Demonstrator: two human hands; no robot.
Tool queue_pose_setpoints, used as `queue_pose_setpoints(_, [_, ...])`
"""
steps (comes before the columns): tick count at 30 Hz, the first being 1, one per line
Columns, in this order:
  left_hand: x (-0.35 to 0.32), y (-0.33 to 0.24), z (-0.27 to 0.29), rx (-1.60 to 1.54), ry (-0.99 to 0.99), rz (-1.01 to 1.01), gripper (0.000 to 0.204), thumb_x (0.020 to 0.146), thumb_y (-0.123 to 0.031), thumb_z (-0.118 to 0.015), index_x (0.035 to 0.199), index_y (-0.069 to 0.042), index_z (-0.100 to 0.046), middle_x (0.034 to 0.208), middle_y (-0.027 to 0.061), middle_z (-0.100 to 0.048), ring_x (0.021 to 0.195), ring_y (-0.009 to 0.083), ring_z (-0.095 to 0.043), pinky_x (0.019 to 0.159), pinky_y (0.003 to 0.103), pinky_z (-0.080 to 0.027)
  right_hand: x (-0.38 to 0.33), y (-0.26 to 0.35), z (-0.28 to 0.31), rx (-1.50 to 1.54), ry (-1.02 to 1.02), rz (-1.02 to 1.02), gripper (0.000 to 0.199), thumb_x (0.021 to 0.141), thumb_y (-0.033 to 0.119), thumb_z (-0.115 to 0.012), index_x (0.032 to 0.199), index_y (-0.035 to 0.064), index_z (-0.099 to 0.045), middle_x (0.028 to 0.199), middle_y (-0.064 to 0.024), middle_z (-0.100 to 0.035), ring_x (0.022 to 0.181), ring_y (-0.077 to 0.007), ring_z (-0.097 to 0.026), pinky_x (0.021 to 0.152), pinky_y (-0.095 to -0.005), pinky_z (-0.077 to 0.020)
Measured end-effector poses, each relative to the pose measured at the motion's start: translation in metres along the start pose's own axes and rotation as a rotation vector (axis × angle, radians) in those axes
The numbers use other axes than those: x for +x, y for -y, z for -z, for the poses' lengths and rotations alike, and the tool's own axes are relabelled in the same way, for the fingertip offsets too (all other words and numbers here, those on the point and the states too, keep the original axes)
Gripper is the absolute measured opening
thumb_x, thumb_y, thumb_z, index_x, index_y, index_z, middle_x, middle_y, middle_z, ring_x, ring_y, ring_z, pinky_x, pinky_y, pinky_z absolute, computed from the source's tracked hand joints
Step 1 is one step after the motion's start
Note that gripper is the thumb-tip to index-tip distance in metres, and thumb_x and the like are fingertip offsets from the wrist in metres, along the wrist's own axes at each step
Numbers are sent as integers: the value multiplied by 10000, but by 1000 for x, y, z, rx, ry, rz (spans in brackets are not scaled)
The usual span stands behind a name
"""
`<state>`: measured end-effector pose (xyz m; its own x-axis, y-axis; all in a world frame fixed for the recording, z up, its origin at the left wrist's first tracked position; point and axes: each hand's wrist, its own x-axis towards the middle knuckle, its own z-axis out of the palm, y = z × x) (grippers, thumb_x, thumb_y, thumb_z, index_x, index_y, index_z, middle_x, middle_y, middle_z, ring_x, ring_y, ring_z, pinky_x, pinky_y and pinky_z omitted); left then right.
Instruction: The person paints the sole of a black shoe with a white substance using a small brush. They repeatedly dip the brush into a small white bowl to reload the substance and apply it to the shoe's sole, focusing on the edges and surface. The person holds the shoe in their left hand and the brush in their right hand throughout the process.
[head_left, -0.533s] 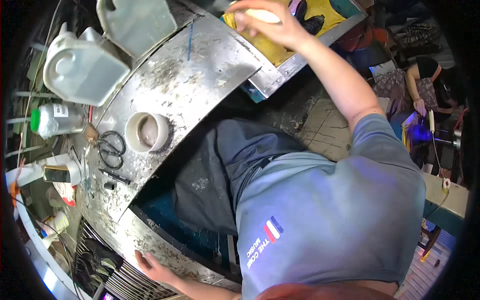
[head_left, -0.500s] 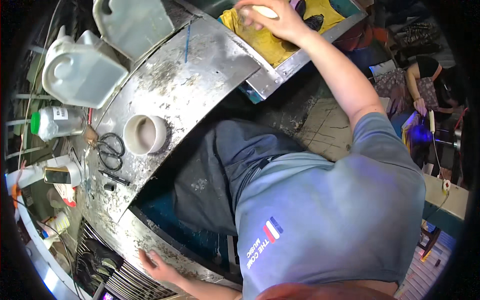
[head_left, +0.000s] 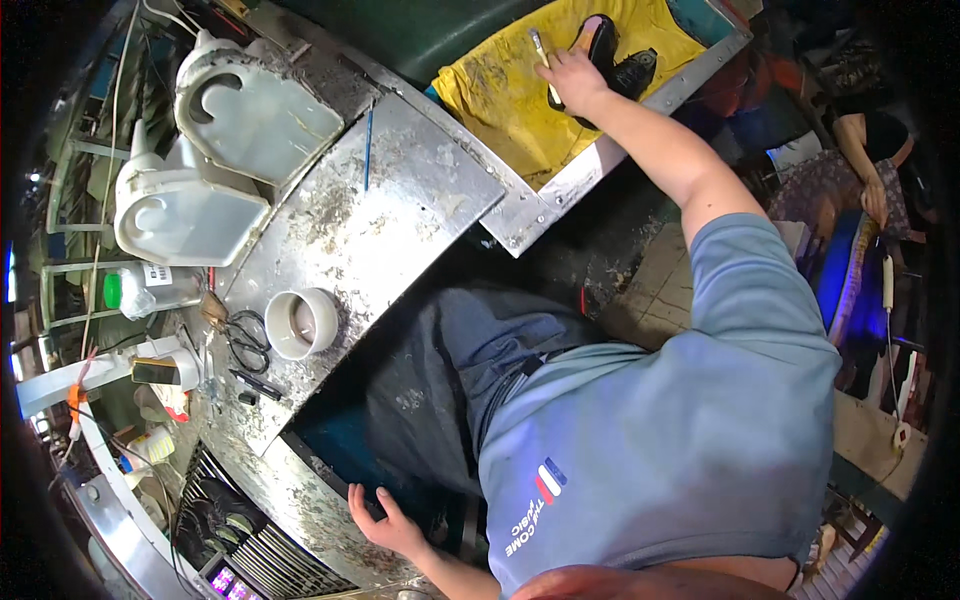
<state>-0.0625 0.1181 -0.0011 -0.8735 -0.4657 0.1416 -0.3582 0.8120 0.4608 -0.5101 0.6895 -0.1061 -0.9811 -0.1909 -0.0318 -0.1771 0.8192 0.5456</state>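
At the top of the head view, my right hand [head_left: 574, 84] is closed around a slim tool with a pale handle [head_left: 541, 48]; its working end cannot be made out. The hand is over a dark shoe [head_left: 600, 42] with a pinkish inside, partly hidden by my fingers and wrist. Beside it lies a second black shoe [head_left: 634, 74]. Both rest on a yellow cloth [head_left: 500, 100] lining a metal-edged tray [head_left: 600, 165]. My left hand [head_left: 388, 524] hovers near the bench edge at the lower left, fingers apart and holding nothing.
On the stained metal bench [head_left: 400, 190] stand a white cup [head_left: 300, 325], black scissors [head_left: 247, 342], a black marker [head_left: 255, 384] and a blue stick [head_left: 368, 150]. Translucent jugs [head_left: 190, 215] and a green-capped jar [head_left: 150, 288] line its far left. Another person [head_left: 850, 170] is at the right.
My right hand has moved down and right to the shoe, with the pale-handled tool. My left hand has shifted right, toward the bench edge. The whole view has tilted slightly.
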Motion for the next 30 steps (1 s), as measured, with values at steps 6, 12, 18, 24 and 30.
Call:
queue_pose_setpoints(6, [-3,-17,-8,26,-6,-40,345,915,-173,-676,1149,78,-636,1257,201,-638,1172,361,-592,1038,437,-428,18,-6,-35,26,-242,-38,722,736,241,-778,1395,167,-492,1234,-100,-598,1169,-272,-563,1041,-482,-387])
queue_pose_setpoints(12, [-14,-21,-9,14,-18,7,346,903,-175,-686,1147,67,-644,1273,203,-633,1179,369,-592,1032,442,-437,32,-36,-40,124,-322,-289,457,902,126,-579,1352,166,-508,1233,-102,-648,1158,-274,-620,1012,-489,-415])
queue_pose_setpoints(18, [-2,-32,-14,25,-20,-38,331,889,-157,-697,1155,34,-649,1288,195,-626,1187,381,-590,1021,432,-453,39,-65,-81,294,-299,-220,384,903,89,-548,1273,172,-603,972,-110,-714,927,-288,-697,793,-445,-538])
queue_pose_setpoints(24, [-7,-48,-15,-88,3,-12,314,868,-112,-707,1147,23,-658,1267,175,-646,1170,351,-615,1018,418,-464,25,-95,26,613,-425,-388,476,896,326,-704,1334,201,-567,979,-185,-711,881,-404,-681,757,-489,-532])
queue_pose_setpoints(30, [28,-95,-28,-239,67,-202,437,822,-86,-751,1229,10,-627,1287,167,-639,1183,334,-615,1032,403,-464,-13,-100,130,1234,-948,-310,599,778,314,-878,1254,58,-621,1072,-81,-726,934,-207,-686,866,-343,-533])
